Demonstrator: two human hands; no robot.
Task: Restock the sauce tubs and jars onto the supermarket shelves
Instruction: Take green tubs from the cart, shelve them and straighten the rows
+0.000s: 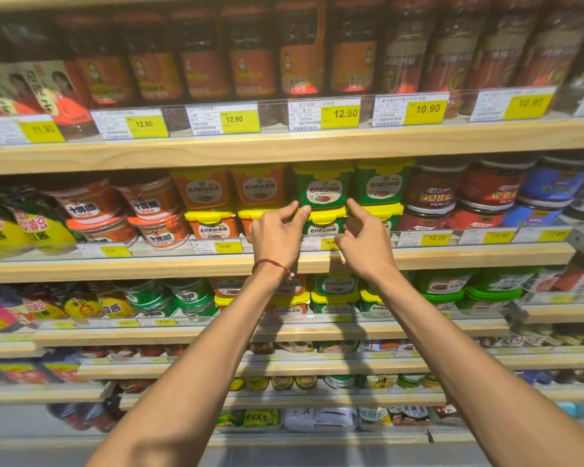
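A green sauce tub with a yellow lid stands on the middle shelf, stacked on a second green tub. My left hand has its fingers curled, and its thumb and forefinger pinch the upper tub's lower left corner. From the other side, my right hand grips the lower right corner with curled fingers. Just right of it stands another stack of green tubs. Orange tubs with yellow lids are stacked to the left.
Tall red-labelled jars fill the top shelf behind yellow price tags. Round red jars and blue jars stand right of the green tubs. Red-lidded round tubs and yellow pouches are at the left. More tubs and packets fill the lower shelves.
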